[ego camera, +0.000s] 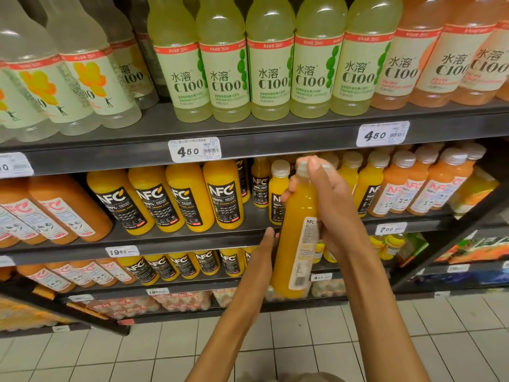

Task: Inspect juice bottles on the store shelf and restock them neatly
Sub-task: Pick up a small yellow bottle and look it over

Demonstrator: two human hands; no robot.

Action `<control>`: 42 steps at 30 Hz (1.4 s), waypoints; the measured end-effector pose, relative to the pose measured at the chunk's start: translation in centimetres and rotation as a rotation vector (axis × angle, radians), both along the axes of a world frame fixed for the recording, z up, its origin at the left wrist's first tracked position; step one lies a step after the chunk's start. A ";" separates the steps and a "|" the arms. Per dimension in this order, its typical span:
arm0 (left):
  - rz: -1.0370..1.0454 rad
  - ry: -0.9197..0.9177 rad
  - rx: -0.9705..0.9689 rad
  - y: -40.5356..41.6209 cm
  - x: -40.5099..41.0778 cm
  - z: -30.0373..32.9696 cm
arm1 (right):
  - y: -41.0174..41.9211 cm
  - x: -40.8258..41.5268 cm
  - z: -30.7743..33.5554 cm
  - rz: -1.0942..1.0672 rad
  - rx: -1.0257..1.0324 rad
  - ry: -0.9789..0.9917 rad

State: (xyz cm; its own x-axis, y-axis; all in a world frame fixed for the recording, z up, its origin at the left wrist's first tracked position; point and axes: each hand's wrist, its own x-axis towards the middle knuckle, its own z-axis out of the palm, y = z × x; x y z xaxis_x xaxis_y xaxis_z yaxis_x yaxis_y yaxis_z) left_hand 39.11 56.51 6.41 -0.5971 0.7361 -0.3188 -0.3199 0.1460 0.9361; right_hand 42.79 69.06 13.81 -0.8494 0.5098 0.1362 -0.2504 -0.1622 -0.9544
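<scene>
In front of the middle shelf [192, 238], just right of centre, a tall orange juice bottle [296, 238] stands upright in the air, its back label with barcode turned toward the camera. The right hand [334, 205] wraps round its upper body from the three o'clock side, thumb up by the white cap and fingertips showing on the far side of the shoulder. The left hand [265, 244] lies along the bottle's nine o'clock side with straight fingers against its lower half; whether they grip cannot be told.

Behind the bottle, at twelve o'clock, small NFC bottles [278, 191] stand on the same shelf. At nine o'clock is a row of large NFC orange bottles [179, 199] with black labels. At two to three o'clock, paler orange bottles [413, 186] with white labels. Above, at twelve o'clock, green C100 bottles [270, 64] line the upper shelf, over a price tag [194, 150] reading 4.50. At six o'clock lies the tiled floor [137, 351].
</scene>
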 end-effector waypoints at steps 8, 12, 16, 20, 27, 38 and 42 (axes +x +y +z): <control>-0.058 -0.166 0.153 -0.3 -0.7 0.2 | 0.9 -0.3 -0.5 0.044 -0.019 -0.070; -0.354 -0.454 0.230 -0.7 -1.0 0.1 | 0.8 -0.6 -1.1 0.261 -0.325 0.095; -0.204 -0.393 0.139 -0.2 -1.0 -0.9 | 0.6 -0.7 -1.7 0.197 -0.258 0.105; 0.090 -0.060 0.006 0.2 -1.0 -0.6 | 0.6 -0.9 -1.2 0.012 0.012 0.002; 0.077 -0.035 0.084 0.2 -1.1 0.3 | 0.6 -1.3 -1.3 0.076 -0.112 -0.037; -0.042 0.121 -0.094 0.2 -0.4 0.7 | 1.8 -2.3 -3.3 0.002 -0.193 -0.199; -0.112 -0.133 -0.060 -0.4 -0.2 0.6 | 2.4 -2.4 -5.0 0.036 -0.402 -0.380</control>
State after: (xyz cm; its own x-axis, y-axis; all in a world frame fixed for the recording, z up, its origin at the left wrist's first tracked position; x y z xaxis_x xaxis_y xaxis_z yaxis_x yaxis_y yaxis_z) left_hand 38.89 56.16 6.96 -0.4625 0.7725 -0.4351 -0.4187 0.2423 0.8752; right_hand 40.39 71.46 8.81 -0.8185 0.4285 -0.3827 0.1120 -0.5344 -0.8378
